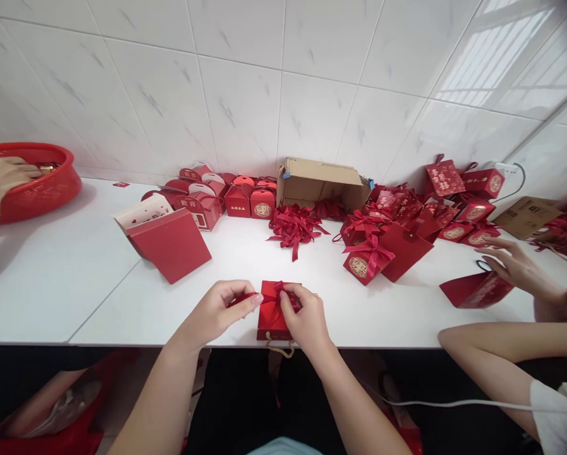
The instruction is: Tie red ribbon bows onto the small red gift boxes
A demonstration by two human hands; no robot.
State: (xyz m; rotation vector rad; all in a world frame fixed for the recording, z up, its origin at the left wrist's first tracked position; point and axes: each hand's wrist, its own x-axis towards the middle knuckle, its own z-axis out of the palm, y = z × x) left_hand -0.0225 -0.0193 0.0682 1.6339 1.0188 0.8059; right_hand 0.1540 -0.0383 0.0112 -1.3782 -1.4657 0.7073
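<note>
A small red gift box (270, 322) with a twisted gold cord handle (279, 349) lies at the table's front edge, directly before me. My left hand (226, 306) is closed at its left side, pinching a strip of red ribbon (268, 298) between thumb and fingers. On the box's right, my right hand (304, 313) pinches the same ribbon near a gathered knot or bow on top. The fingers partly cover the ribbon, so how it is tied cannot be made out.
Beyond the hands lie a heap of red ribbon bows (296, 229) and a cardboard box (321, 174). An open red bag (172, 243) stands left; bowed boxes (369, 260) stand right. Co-workers' hands show at a red basin (50, 196) and a red bag (477, 289).
</note>
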